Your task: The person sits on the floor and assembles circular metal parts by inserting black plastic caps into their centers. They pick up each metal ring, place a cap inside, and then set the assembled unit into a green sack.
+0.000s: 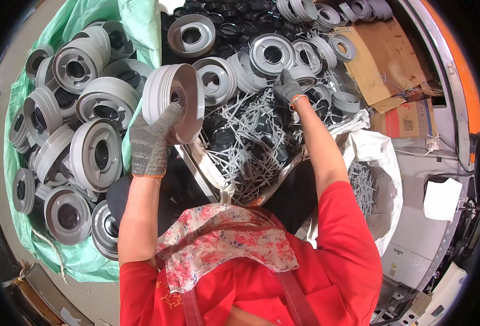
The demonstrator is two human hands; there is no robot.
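My left hand, in a grey knit glove, grips a light grey plastic ring part with a ribbed outer wall, holding it tilted on edge. Its thumb lies inside the ring's opening. My right hand, gloved too, is at the heap of parts with its fingers curled. It is up against a smaller grey ring, just below a wide spoked ring. Whatever is between its fingers is hidden. Below that hand lies a tangle of thin grey plastic sprues.
A green woven sack on the left is full of similar grey rings. Black round parts pile up at the back. A white sack of sprues stands right, near cardboard sheets and a pale machine cabinet.
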